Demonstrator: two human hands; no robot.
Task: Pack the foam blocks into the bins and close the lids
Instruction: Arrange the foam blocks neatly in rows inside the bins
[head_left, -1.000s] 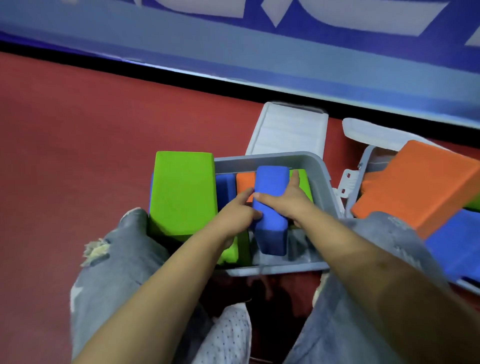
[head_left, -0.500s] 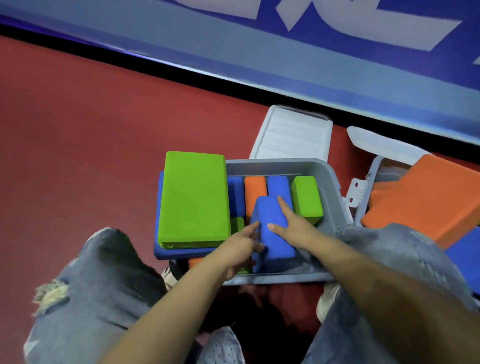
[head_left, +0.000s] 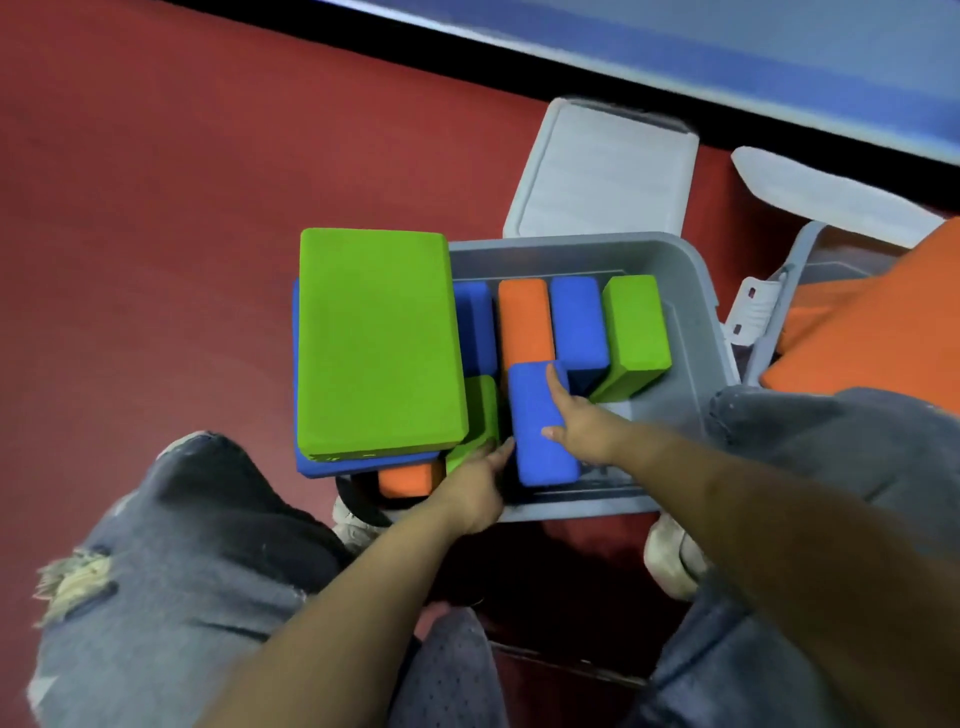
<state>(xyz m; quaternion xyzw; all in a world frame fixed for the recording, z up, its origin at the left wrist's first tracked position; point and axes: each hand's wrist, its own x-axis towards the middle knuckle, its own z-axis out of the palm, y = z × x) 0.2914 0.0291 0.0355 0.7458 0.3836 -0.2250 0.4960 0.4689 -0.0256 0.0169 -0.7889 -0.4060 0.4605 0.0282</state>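
Observation:
A grey bin (head_left: 693, 291) stands on the red floor between my knees. Inside, a row of blocks stands on edge: blue, orange (head_left: 524, 322), blue (head_left: 579, 322) and green (head_left: 636, 322). In front of that row lies a blue block (head_left: 540, 436). My right hand (head_left: 582, 423) presses on it with straight fingers, forefinger along its top. My left hand (head_left: 475, 486) reaches in at the block's left side, fingertips between it and a small green block (head_left: 480, 410). A large green block (head_left: 379, 343) lies on a blue one (head_left: 353, 465) over the bin's left rim.
The bin's lid (head_left: 602, 171) hangs open behind it. To the right is a second bin (head_left: 774, 296) with its lid (head_left: 831, 192) open and a large orange block (head_left: 878, 332) across it. An orange block (head_left: 410, 478) shows under the left stack. My knees flank the bin.
The blue block, held up in both hands a second ago, has gone down into the front of the bin. My right hand has flattened on top of it, and my left has slid to its left side.

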